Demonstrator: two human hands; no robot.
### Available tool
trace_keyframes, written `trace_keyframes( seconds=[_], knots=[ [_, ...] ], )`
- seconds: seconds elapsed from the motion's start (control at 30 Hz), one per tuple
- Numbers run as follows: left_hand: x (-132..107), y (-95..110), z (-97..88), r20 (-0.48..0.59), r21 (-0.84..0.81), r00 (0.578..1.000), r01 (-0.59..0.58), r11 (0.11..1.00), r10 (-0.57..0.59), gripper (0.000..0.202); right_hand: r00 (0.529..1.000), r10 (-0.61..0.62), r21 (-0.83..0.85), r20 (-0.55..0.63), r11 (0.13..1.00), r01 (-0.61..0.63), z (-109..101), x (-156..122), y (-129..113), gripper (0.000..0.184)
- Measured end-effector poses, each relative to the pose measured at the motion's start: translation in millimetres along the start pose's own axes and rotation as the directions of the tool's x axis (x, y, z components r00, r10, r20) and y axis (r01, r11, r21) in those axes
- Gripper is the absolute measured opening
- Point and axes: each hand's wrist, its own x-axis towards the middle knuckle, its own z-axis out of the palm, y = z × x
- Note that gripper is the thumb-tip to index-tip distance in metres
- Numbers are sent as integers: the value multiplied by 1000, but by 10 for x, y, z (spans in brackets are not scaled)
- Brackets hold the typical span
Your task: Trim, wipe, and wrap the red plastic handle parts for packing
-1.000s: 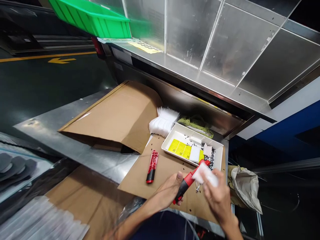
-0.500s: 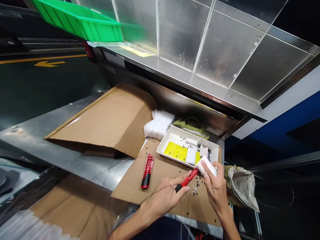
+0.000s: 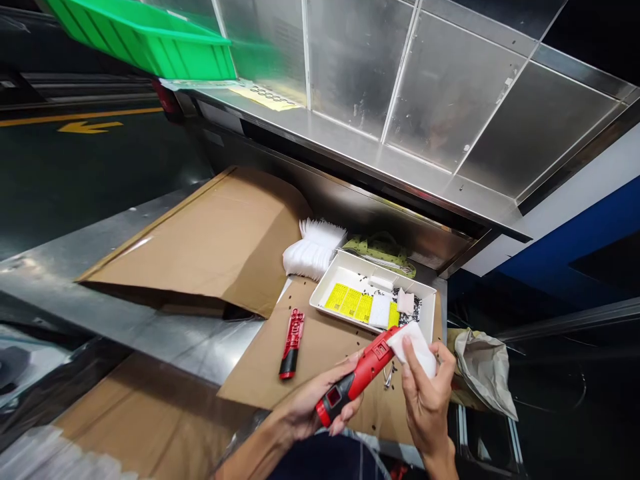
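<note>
Though lower before, red tool [image 3: 357,377] raised, clasped in left hand [image 3: 305,408]; white pad [image 3: 413,343] pinched in right hand [image 3: 425,400].

One head-worn camera looks forward and down. It sits close above the counter [image 3: 165,333], whose near edge lies lowest in frame.

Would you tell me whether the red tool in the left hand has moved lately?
Yes. The red tool has turned broad face up, its butt end drawn away from the white tray, toward the person.
</note>
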Motion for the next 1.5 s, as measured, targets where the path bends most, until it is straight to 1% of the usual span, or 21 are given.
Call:
trace_keyframes(
  seconds=[0.1,0.17,0.27,0.33,0.43,0.5,0.57,0.63,0.73,0.8,0.87,0.9,0.93,1.0,1.03,1.1,1.17,1.23,1.3,1.33,1.5],
  knots=[
    [20,8,38,21,114,998,-66,991,64,97,998,-34,-45,59,998,37,4,102,-22,39],
    [24,16,57,36,179,997,-72,981,67,100,994,-52,-64,101,996,58,-26,169,-7,39],
    [8,37,94,-24,254,996,-73,965,82,105,992,-55,-70,117,996,64,-67,205,1,37],
    [-6,49,129,-67,307,991,-86,948,112,101,993,-40,-67,107,997,47,-69,201,-12,36],
    [-11,48,163,-61,343,988,-112,933,141,92,992,-50,-58,115,997,57,-58,177,-30,36],
    [-5,35,158,-65,321,988,-112,940,140,95,990,-61,-46,129,997,67,-58,150,-26,36],
    [3,16,143,-76,259,989,-103,960,127,100,993,-33,-31,116,999,37,-52,134,-7,36],
    [15,-4,133,-71,169,992,-94,981,107,99,997,6,-19,82,1000,-5,-20,149,19,35],
    [45,-40,113,-57,24,996,-60,998,61,86,999,19,12,38,1000,-19,65,195,45,34],
    [75,-66,78,-60,-77,998,0,997,-5,74,999,35,51,10,998,-35,114,187,41,35],
    [106,-89,28,-25,-179,997,71,981,-76,58,998,65,98,1,993,-64,143,143,29,36],
    [117,-99,4,15,-223,995,98,970,-98,52,997,82,116,-2,990,-81,154,118,28,37],
    [123,-105,-15,65,-263,993,114,958,-101,46,995,104,127,-10,987,-102,165,98,32,36],
    [118,-105,-32,193,-328,979,121,937,-59,40,987,160,138,-32,978,-154,201,76,49,35],
    [107,-98,-27,268,-350,963,127,928,-31,40,980,196,152,-41,970,-188,229,69,54,35],
    [75,-68,4,406,-369,914,140,919,24,45,965,263,216,-17,943,-254,296,41,45,38],
    [42,-21,49,479,-376,875,140,916,63,52,939,345,285,4,899,-331,347,-6,22,40],
    [21,31,89,499,-389,861,122,913,97,59,893,447,304,-43,858,-415,344,-44,17,44],
    [13,76,118,504,-402,856,113,909,116,65,856,501,305,-132,842,-445,275,-37,43,46],
    [13,93,128,507,-404,854,115,908,117,67,855,494,311,-158,847,-432,224,-14,62,45],
    [28,131,162,463,-406,881,114,907,97,68,925,337,315,-175,909,-271,-5,183,83,39]
  ],
)
